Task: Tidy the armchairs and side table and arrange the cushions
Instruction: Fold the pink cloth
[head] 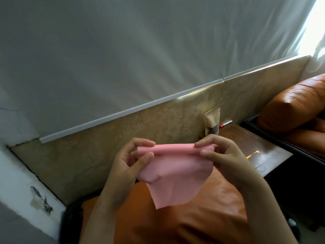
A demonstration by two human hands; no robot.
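— Where are you?

— Over the near armchair [175, 222], orange leather, filling the bottom of my view. There's a second armchair [290, 106] off right, with the dark wood table [239, 138] between them, against the wall [140, 131].

— Why is the cloth up in the air?

— I hold the pink cloth [168, 171] above the near armchair, clear of it, touching only me. My guess is that I'm rolling its top edge into a pad to wipe the table.

— Grip?

— My left hand [126, 166] pinches the left end of the rolled edge, thumb against fingertips. My right hand [226, 155] pinches the right end likewise. Neither holds anything else.

— The cloth itself?

— Thin, matte, plain pink. The top edge is turned into a soft roll and the rest hangs limp to a loose corner. It looks clean.

— What's on the table?

— A brown paper pouch [212, 123] stands upright at the wall, with a red-capped marker [226, 123] lying just beside it. Not yet tidied, I judge.
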